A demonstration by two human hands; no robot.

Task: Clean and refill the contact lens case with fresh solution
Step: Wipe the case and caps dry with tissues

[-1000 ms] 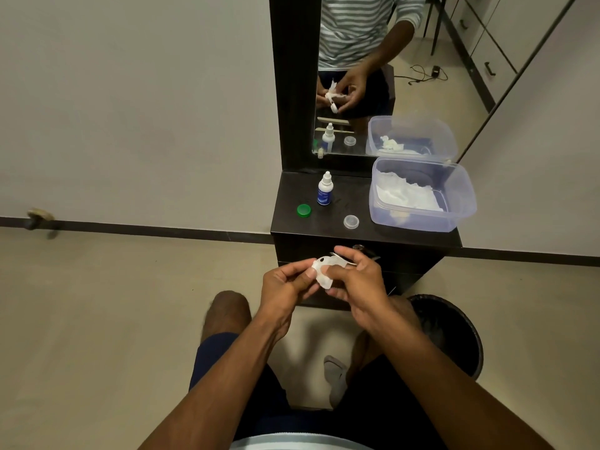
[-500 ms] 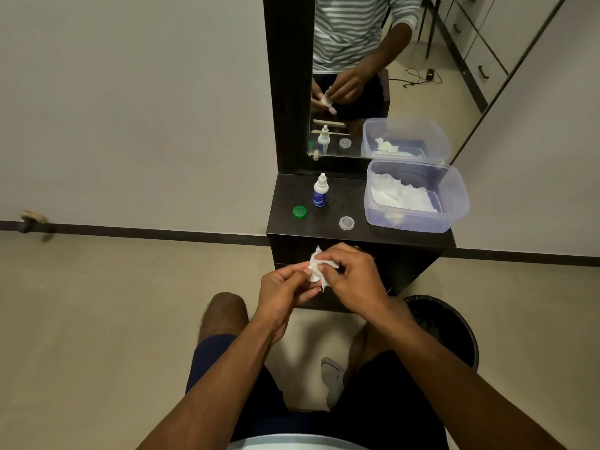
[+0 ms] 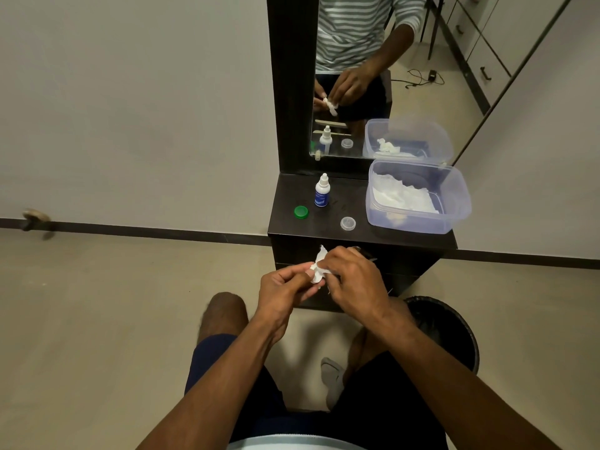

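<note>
My left hand [image 3: 285, 287] and my right hand [image 3: 354, 284] meet in front of the dark dresser shelf [image 3: 328, 232]. Between their fingertips is a white lens case wrapped in a white tissue [image 3: 318, 266]; the case itself is mostly hidden. My left hand pinches the case, my right hand presses the tissue onto it. On the shelf stand a small solution bottle [image 3: 322, 191] with a blue label, a green cap [image 3: 301, 212] and a clear cap [image 3: 348, 223].
A clear plastic tub [image 3: 454, 206] with white tissues sits at the shelf's right end. A mirror [image 3: 373, 76] rises behind the shelf. A black waste bin [image 3: 448, 323] stands on the floor at my right, below the shelf.
My hands have stayed together in front of the shelf while my right fingers worked the tissue around the case; the tissue is bunched tighter now.
</note>
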